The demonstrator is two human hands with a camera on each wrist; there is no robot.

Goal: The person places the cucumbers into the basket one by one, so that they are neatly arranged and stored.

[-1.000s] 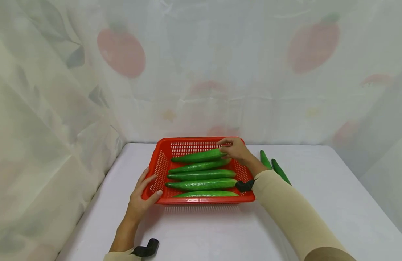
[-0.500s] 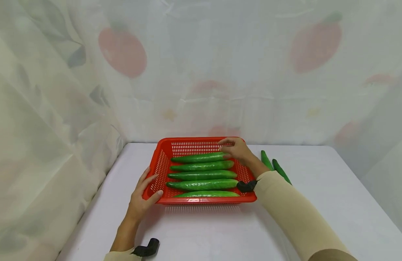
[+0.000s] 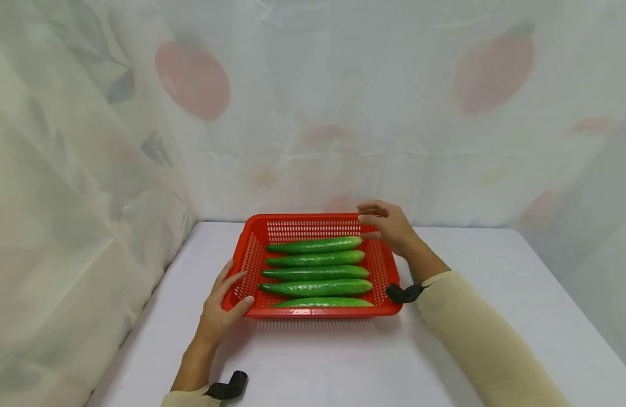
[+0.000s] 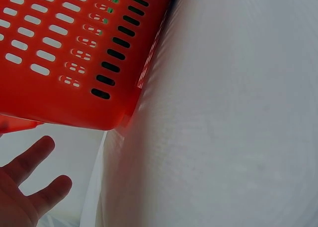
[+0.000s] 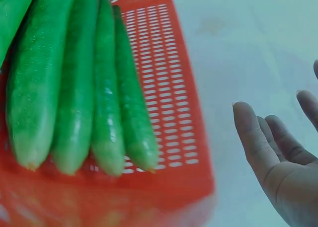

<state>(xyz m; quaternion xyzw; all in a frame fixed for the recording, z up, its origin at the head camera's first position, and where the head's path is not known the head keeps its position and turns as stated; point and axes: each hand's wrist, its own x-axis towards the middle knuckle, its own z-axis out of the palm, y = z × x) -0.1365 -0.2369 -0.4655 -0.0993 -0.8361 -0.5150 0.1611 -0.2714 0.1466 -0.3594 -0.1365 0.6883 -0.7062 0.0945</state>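
Note:
Several green cucumbers (image 3: 313, 273) lie side by side across a red perforated basket (image 3: 318, 311); their paler ends point right. My left hand (image 3: 216, 314) rests at the basket's front left corner, fingers spread and relaxed, the thumb over the rim. In the left wrist view, two extended fingers (image 4: 30, 160) show below the basket wall (image 4: 59, 100). My right hand (image 3: 391, 226) hovers over the basket's back right rim, fingers loosely bent with nothing in them. The right wrist view has that hand (image 5: 283, 162) apart from the cucumbers (image 5: 37, 88).
The basket stands on a white-covered table (image 3: 313, 362). A pale printed curtain (image 3: 313, 113) hangs behind the table, and another printed sheet (image 3: 64, 226) closes off the left side. My right forearm (image 3: 475, 328) mostly covers the spot where two cucumbers lay on the table.
My right hand has let go of the rearmost cucumber, now lying in the basket, and has moved up and right. The left hand has stayed at the basket corner.

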